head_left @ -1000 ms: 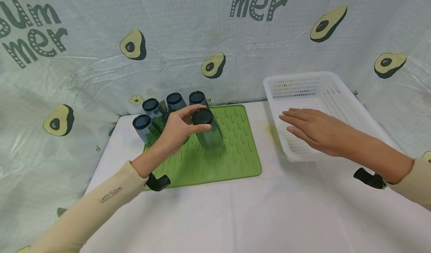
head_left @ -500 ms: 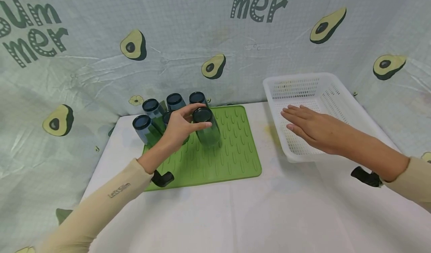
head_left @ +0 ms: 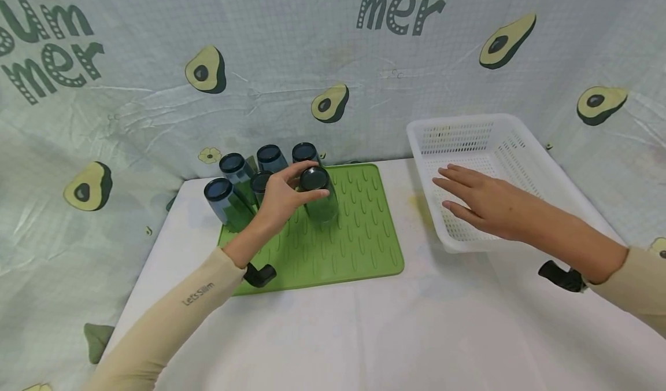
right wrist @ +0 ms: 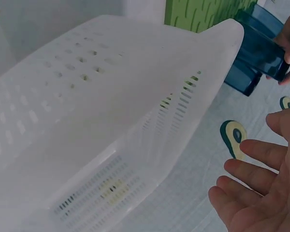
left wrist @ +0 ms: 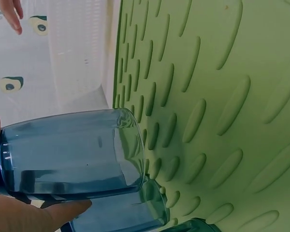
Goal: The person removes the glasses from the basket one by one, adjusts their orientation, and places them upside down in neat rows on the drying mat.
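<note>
My left hand [head_left: 281,201] grips an upside-down blue drinking glass [head_left: 324,205] near its base, thumb on the near side. In the left wrist view, the rim of this glass [left wrist: 70,152] is at or close to the green drying mat [left wrist: 198,116]; whether it touches cannot be told. Several more upside-down blue glasses [head_left: 221,197] stand to the left and behind on the mat, partly hidden by the hand. My right hand [head_left: 489,203] hovers palm down over the white perforated basket [head_left: 444,238], fingers extended, holding nothing.
White cloth covers the table [head_left: 364,333] in front of the mat and basket. Behind rises a curtain [head_left: 281,50] printed with avocados. The basket stands right of the mat, with a gap of tablecloth between them.
The held glass has come down slightly toward the mat, while the left forearm has shifted a little rightward. The right hand stays over the basket, its fingers slightly more spread.
</note>
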{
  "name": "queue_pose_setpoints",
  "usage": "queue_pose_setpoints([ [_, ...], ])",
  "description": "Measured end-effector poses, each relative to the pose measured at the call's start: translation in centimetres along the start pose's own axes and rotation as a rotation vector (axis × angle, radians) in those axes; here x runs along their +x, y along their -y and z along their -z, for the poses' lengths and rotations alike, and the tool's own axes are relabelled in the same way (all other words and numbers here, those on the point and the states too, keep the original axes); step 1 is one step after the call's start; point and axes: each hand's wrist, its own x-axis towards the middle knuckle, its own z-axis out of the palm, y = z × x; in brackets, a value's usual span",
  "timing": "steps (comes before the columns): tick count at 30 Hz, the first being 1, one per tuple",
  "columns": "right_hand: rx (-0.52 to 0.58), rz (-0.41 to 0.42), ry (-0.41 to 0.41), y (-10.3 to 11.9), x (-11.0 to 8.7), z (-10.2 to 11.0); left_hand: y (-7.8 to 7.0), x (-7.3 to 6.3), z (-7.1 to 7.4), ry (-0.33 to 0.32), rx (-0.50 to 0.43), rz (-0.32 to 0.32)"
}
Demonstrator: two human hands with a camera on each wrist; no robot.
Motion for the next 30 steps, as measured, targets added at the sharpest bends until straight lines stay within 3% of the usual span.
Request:
queue_pose_setpoints([
  [6, -0.02, 0.036, -0.028, -0.3, -0.3, -0.8, 0.6, 0.1, -0.1, -0.006, 0.014, -0.018],
  [30, -0.029, 0.036, -0.043, 0.0, -0.3, -1.0, 1.6, 0.4, -0.6, -0.061, 0.114, -0.096],
])
